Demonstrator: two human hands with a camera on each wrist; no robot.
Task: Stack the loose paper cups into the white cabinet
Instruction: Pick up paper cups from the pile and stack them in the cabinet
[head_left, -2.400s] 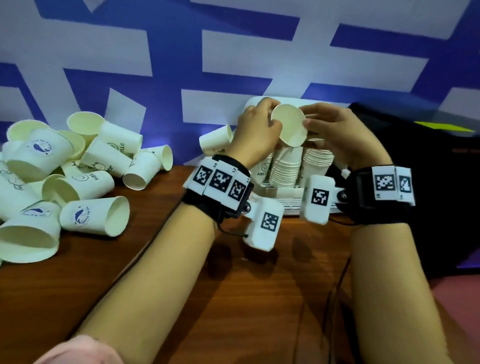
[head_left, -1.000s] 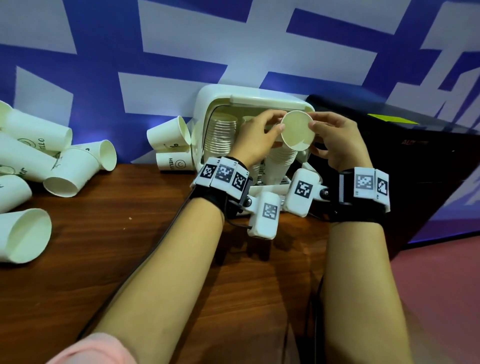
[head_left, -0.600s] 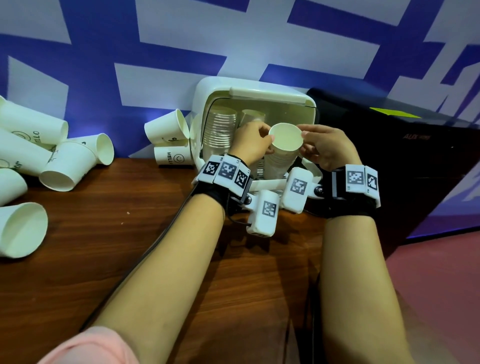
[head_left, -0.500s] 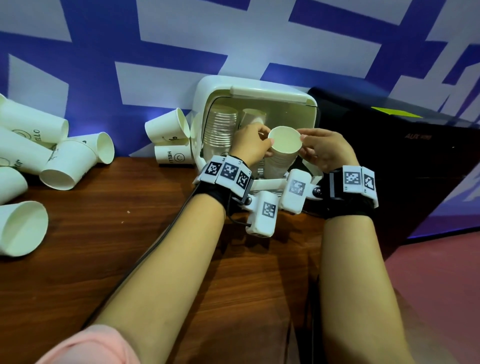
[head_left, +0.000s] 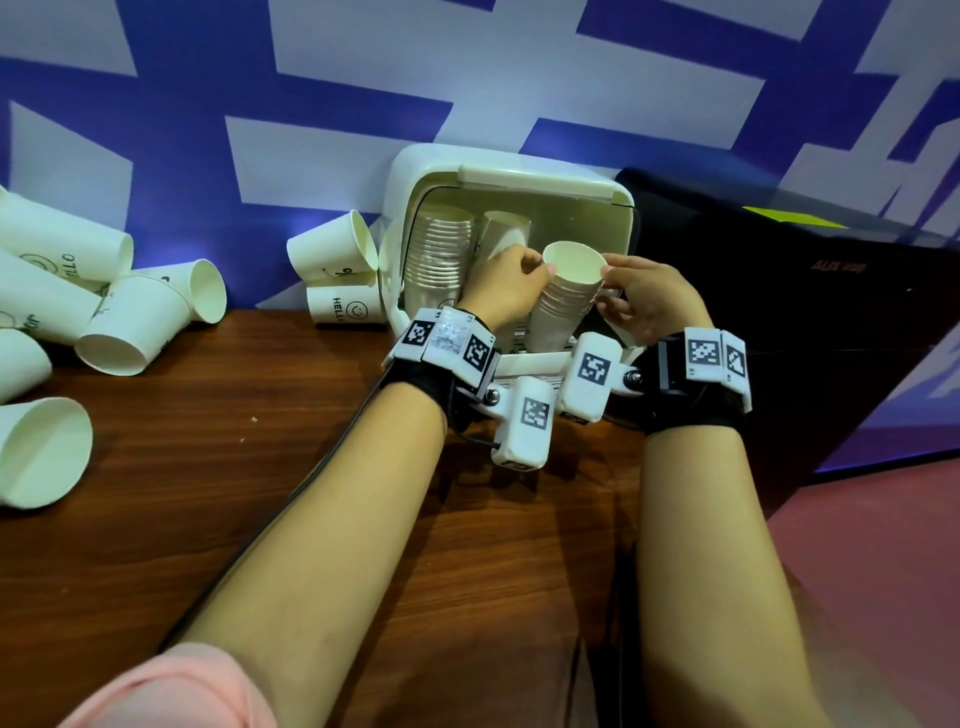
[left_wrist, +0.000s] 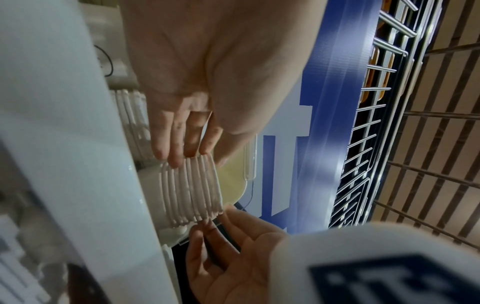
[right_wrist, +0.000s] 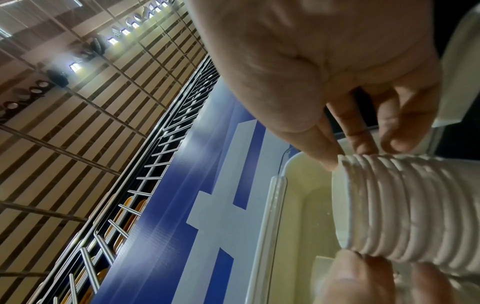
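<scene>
Nearest us, two bare forearms reach over the wooden table (head_left: 218, 467), dark and glossy with a clear grain. Just past the wrists, both hands work one stack of cups (head_left: 563, 306) standing in the front of the white cabinet (head_left: 511, 176). The left hand (head_left: 506, 286) has its fingertips (left_wrist: 176, 158) laid against the ribbed band of rims, fingers nearly straight. The right hand (head_left: 641, 296) pinches the same band from the other side, thumb and fingers (right_wrist: 363, 144) curled onto the rolled lips. The top cup (head_left: 574, 262) sits mouth-up in the stack, apparently seated or nearly so.

To finish this well, I'd say press evenly on opposite sides of the rim, straight down the stack's axis; thin paper walls dent if squeezed, and a skewed cup jams. Steady the stack low, too (it leans a little toward us, so it could tip out).

The cups are matte white paper, tapered, with rolled rims that read as tight ridges when nested. Behind, two more stacks (head_left: 439, 249) stand in the smooth, rounded plastic cabinet. Farther left, loose cups (head_left: 130, 322) lie on their sides along the blue-and-white wall (head_left: 311, 104), some printed HELLO with a smiley, plenty left to go.
</scene>
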